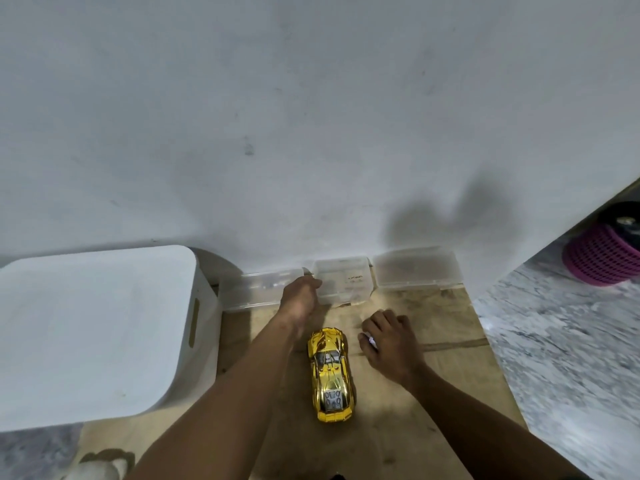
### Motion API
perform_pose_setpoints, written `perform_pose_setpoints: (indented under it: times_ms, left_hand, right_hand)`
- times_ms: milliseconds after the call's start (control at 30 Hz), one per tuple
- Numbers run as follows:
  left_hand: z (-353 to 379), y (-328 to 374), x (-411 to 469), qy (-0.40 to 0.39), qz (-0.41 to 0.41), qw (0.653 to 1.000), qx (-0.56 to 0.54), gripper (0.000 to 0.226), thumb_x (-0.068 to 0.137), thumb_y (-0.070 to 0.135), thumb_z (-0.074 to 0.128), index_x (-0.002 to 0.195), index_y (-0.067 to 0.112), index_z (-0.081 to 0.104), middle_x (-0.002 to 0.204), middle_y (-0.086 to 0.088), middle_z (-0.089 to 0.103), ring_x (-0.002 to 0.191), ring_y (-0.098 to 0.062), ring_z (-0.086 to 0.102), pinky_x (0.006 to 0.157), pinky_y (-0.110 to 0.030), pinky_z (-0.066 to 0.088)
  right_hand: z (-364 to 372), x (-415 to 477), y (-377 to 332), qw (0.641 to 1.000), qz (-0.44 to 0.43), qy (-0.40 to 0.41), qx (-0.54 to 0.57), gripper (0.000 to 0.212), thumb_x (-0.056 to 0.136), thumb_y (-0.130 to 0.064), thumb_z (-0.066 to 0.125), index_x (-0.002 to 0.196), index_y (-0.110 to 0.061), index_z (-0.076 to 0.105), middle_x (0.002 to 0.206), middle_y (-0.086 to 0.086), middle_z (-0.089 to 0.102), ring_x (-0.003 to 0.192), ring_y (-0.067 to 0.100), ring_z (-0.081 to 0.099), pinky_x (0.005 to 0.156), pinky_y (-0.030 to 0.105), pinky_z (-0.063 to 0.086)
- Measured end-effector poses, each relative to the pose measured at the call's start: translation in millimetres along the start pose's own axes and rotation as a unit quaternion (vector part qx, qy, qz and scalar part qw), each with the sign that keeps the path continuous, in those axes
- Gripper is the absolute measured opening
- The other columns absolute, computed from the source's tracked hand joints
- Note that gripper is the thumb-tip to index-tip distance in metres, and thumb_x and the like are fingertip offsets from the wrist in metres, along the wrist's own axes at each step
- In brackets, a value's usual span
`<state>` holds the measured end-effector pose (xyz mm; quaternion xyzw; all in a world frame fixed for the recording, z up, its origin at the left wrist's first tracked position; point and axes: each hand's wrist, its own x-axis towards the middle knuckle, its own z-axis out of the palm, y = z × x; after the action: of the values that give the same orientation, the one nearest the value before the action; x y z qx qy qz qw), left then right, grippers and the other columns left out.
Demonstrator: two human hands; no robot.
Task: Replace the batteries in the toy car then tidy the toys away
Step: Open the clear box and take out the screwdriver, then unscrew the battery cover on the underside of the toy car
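Observation:
A shiny gold toy car (331,372) stands on its wheels on a flat sheet of cardboard (433,393), nose pointing away from me. My left hand (300,299) reaches past the car and grips the edge of a clear plastic box (343,280) by the wall. My right hand (389,342) hovers to the right of the car, fingers curled round a small white and silver object (370,340), partly hidden in the palm.
A large white storage bin (93,334) stands at the left. Two more clear boxes (258,289) (419,268) line the white wall. A pink mesh basket (602,258) sits on the grey floor at the far right.

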<state>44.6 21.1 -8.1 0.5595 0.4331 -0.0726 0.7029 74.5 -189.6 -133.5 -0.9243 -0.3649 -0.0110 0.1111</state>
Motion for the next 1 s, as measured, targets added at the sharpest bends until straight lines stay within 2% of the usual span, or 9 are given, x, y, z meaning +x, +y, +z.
perform_pose_setpoints:
  times_ms: [167,267,333,433,567,633,733,867,1000]
  left_hand:
    - [-20,10,-1,0.015,0.045,0.995,0.086,0.019,0.098,0.018,0.053,0.104,0.020,0.071,0.112,-0.006,0.073,0.091,-0.025,0.069,0.059,-0.026,0.054]
    - [-43,21,5,0.064,0.109,0.972,0.197,0.018,0.095,0.022,0.060,0.109,0.023,0.070,0.118,-0.004,0.070,0.102,-0.025,0.066,0.081,-0.033,0.057]
    - [-59,26,8,0.098,0.145,0.928,0.327,0.031,0.093,0.028,0.061,0.122,0.021,0.066,0.122,-0.005,0.070,0.112,-0.026,0.065,0.093,-0.031,0.051]
    - [-79,24,11,0.115,0.160,0.847,0.495,0.047,0.087,0.028,0.063,0.133,0.020,0.060,0.128,-0.007,0.068,0.118,-0.029,0.062,0.092,-0.029,0.047]
    - [-99,7,20,0.110,0.164,0.734,0.650,0.051,0.081,0.034,0.067,0.129,0.020,0.057,0.123,-0.007,0.063,0.118,-0.031,0.060,0.095,-0.040,0.052]
    - [-106,-2,25,0.099,0.154,0.713,0.677,0.053,0.087,0.030,0.064,0.137,0.021,0.048,0.131,-0.006,0.052,0.123,-0.031,0.052,0.096,-0.041,0.049]
    - [-112,-10,32,0.102,0.165,0.690,0.697,0.059,0.089,0.020,0.063,0.142,0.023,0.039,0.138,-0.009,0.044,0.123,-0.030,0.048,0.094,-0.038,0.048]
    - [-113,-17,41,0.123,0.173,0.668,0.713,0.070,0.084,0.002,0.065,0.144,0.021,0.034,0.143,-0.013,0.040,0.129,-0.034,0.041,0.101,-0.040,0.047]
    - [-110,-16,43,0.142,0.185,0.635,0.737,0.064,0.087,0.002,0.062,0.143,0.016,0.035,0.142,-0.015,0.045,0.127,-0.034,0.045,0.104,-0.037,0.040]
  right_hand:
    - [-15,7,-7,0.998,0.009,0.035,0.051,0.027,0.088,-0.043,0.053,0.096,-0.022,0.069,0.096,-0.006,0.066,0.093,0.017,0.060,0.079,0.037,0.048]
    - [-31,26,-22,0.990,-0.025,0.073,0.114,0.026,0.088,-0.036,0.052,0.096,-0.018,0.069,0.097,-0.002,0.067,0.091,0.018,0.062,0.075,0.033,0.051]
    - [-40,43,-41,0.983,-0.068,0.089,0.144,0.023,0.088,-0.032,0.053,0.098,-0.018,0.069,0.098,-0.003,0.067,0.093,0.015,0.061,0.077,0.031,0.053]
    - [-45,76,-75,0.975,-0.107,0.081,0.175,0.021,0.085,-0.028,0.056,0.099,-0.020,0.069,0.099,-0.004,0.066,0.094,0.014,0.058,0.080,0.030,0.049]
    - [-42,114,-107,0.981,-0.133,-0.015,0.143,0.030,0.081,-0.026,0.062,0.110,-0.020,0.067,0.110,-0.002,0.062,0.106,0.018,0.055,0.090,0.037,0.047]
    - [-38,127,-117,0.982,-0.146,-0.072,0.096,0.039,0.082,-0.026,0.063,0.121,-0.020,0.063,0.120,0.000,0.058,0.115,0.020,0.052,0.101,0.037,0.040]
    - [-33,139,-123,0.981,-0.150,-0.110,0.054,0.044,0.083,-0.027,0.067,0.125,-0.017,0.060,0.124,0.004,0.055,0.118,0.025,0.049,0.104,0.040,0.040]
    - [-23,142,-125,0.984,-0.150,-0.097,0.010,0.040,0.081,-0.032,0.072,0.114,-0.014,0.061,0.114,0.008,0.059,0.109,0.028,0.055,0.097,0.044,0.048]
    - [-21,143,-135,0.983,-0.142,-0.096,-0.069,0.040,0.065,-0.033,0.081,0.097,-0.014,0.066,0.094,0.007,0.065,0.089,0.030,0.063,0.085,0.044,0.053]
